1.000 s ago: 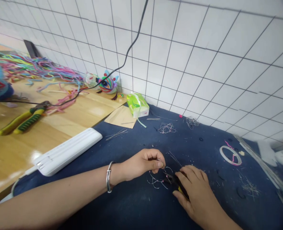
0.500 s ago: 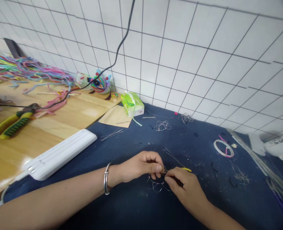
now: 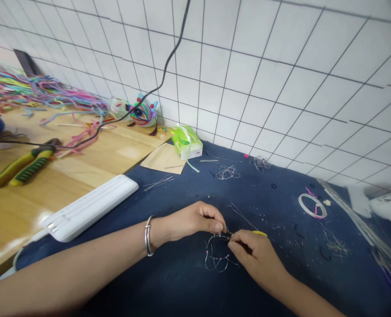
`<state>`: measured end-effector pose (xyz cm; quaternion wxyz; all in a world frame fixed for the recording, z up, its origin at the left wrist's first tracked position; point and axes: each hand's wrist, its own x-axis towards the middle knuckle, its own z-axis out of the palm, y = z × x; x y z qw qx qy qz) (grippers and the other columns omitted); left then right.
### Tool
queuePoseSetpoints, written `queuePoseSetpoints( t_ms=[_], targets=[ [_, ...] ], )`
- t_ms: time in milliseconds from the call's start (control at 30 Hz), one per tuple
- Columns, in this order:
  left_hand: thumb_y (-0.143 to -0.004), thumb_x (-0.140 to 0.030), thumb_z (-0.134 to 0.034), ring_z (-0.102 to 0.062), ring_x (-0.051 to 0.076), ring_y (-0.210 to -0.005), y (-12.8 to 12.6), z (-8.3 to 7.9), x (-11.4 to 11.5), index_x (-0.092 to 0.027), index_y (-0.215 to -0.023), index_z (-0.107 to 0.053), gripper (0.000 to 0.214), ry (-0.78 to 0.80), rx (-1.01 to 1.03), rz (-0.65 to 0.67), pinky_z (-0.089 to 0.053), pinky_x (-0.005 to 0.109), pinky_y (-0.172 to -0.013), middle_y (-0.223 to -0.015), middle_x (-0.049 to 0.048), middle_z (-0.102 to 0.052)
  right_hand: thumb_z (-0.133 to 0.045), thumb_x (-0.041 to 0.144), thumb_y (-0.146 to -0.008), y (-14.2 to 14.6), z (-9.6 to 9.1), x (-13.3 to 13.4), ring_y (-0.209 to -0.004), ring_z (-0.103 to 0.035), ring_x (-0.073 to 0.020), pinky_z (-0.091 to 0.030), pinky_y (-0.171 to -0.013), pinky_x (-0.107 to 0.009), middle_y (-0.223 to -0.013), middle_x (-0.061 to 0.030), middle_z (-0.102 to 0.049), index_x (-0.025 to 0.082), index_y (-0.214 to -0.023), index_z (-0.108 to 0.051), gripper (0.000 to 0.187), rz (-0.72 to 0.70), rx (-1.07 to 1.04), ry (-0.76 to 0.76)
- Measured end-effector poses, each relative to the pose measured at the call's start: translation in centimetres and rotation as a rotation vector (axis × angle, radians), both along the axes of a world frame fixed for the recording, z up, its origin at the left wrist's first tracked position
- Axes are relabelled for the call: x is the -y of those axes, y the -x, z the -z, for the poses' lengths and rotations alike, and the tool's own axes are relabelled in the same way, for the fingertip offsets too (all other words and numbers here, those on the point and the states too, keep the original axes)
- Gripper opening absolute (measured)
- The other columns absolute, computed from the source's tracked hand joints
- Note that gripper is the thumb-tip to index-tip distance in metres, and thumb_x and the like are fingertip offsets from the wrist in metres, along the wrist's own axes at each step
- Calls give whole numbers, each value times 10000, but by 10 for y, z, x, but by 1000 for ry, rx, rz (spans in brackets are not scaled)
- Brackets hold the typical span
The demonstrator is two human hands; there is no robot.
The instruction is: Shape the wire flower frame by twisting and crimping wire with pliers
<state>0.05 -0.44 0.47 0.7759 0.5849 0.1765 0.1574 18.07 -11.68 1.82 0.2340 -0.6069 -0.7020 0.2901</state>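
My left hand (image 3: 195, 219), a silver bangle on its wrist, pinches the top of a thin looped wire piece (image 3: 217, 254) with small pink beads, lifted just above the dark blue cloth (image 3: 169, 281). My right hand (image 3: 258, 259) is closed on a small tool with a yellow handle tip (image 3: 259, 233), its nose meeting the wire right beside my left fingertips. The two hands almost touch.
A white power strip (image 3: 89, 208) lies on the left. Green-yellow pliers (image 3: 20, 166) and colourful pipe cleaners (image 3: 46, 94) sit on the wooden table. A green tissue pack (image 3: 186, 141), loose wire tangles (image 3: 228, 172), a tape ring (image 3: 311, 205) and a tiled wall lie beyond.
My right hand came off the cloth and rose to meet my left hand at the wire. The beaded wire loops now hang lifted between both hands.
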Motion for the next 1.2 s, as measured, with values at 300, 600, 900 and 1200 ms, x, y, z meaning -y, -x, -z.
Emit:
queuePoseSetpoints(
  t_ms=[300, 600, 900, 1200],
  targets=[
    [-760, -266, -631, -523, 93, -659, 1, 8, -8, -113, -836, -668, 174, 89, 35, 89, -412, 239, -664, -762, 46, -623, -466, 213, -832, 0, -1, -2, -563, -439, -85, -320, -543, -199, -596, 47, -487, 189, -704, -539, 149, -5, 17, -16],
    [-795, -305, -580, -482, 83, -614, -2, 6, 1, -116, -808, -589, 190, 29, -19, 13, -390, 220, -589, -717, 14, -553, -406, 208, -867, 1, 6, 1, -652, -495, -112, -363, -593, -227, -690, 12, -549, 198, -748, -521, 166, -86, 122, -184],
    [-814, -289, -546, -431, 69, -578, -6, 6, 11, -119, -782, -526, 174, 69, 37, -156, -371, 210, -551, -688, -8, -492, -408, 201, -874, -1, 3, -3, -634, -499, -100, -367, -602, -217, -690, 20, -557, 199, -754, -522, 166, -50, 105, -181],
    [-827, -300, -526, -447, 78, -584, -7, 1, 8, -117, -819, -555, 185, 9, -30, -55, -379, 222, -576, -665, -10, -489, -455, 171, -832, -1, 7, -3, -652, -464, -122, -364, -622, -257, -681, 7, -532, 194, -718, -513, 130, -66, 106, -238]
  ],
)
